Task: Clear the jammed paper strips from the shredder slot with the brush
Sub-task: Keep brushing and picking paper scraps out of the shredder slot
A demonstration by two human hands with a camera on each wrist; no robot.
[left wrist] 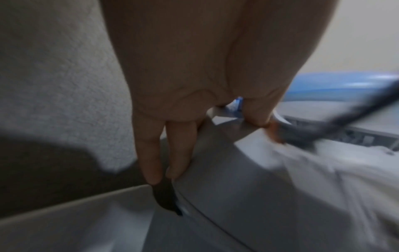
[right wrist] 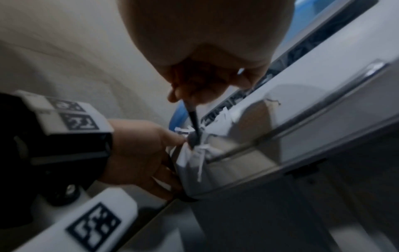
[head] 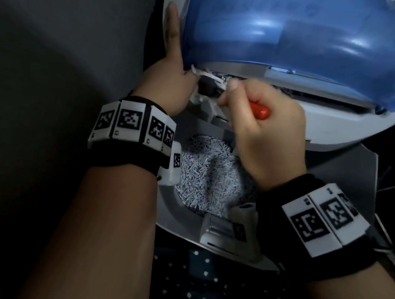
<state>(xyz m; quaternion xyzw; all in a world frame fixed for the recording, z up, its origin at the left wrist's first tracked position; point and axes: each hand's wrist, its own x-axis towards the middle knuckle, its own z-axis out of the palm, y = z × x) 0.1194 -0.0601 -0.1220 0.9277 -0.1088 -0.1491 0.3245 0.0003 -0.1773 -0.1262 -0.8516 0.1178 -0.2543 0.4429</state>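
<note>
The shredder head [head: 341,120], grey with a blue translucent cover [head: 301,33], is tilted up off its bin. White paper strips [head: 209,75] stick out at the left end of its slot [head: 319,95]. My left hand [head: 174,47] holds the head's left corner, fingers [left wrist: 151,153] straight along the side and thumb on the face. My right hand [head: 229,94] grips a red-handled brush [head: 260,111]. The brush's dark shaft [right wrist: 193,119] points into the strips [right wrist: 201,163] at that corner, close to the left thumb. The bristles are hidden among the paper.
Below the hands stands the grey bin [head: 168,209], holding a heap of shredded paper [head: 203,174]. A pale textured wall [head: 57,37] runs close along the left. Dark dotted fabric [head: 201,291] lies at the bottom, and dark objects with a cable [head: 392,189] sit at the right.
</note>
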